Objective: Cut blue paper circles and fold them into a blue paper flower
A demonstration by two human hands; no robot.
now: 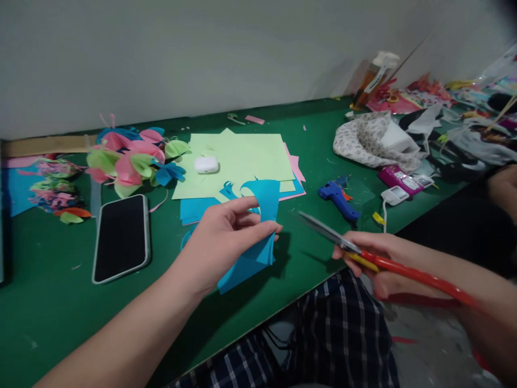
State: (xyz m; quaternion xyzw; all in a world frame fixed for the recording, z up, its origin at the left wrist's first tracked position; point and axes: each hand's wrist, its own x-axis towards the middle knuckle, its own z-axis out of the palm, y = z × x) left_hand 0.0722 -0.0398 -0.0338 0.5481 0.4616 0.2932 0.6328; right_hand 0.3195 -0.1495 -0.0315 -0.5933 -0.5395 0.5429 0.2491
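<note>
Blue paper (252, 256) with a curved cut edge is pinched between the thumb and fingers of my left hand (226, 231), just above the table's front part. My right hand (375, 258) is closed around scissors (412, 269) with red and yellow handles. Their blades (323, 229) point left toward the blue paper, apart from it, and look nearly closed. Behind my left hand lies a stack of light green paper (242, 151) with blue and pink sheets beneath. A white earbud case (205, 164) rests on the green sheet.
A phone (121, 237) lies left on the green table (52, 302), near colourful paper flowers (133, 159). To the right are a blue glue gun (338, 200), a magenta device (399, 180), a patterned cloth pouch (363, 143) and a bottle (374, 81). Another person's hand (503, 188) shows far right.
</note>
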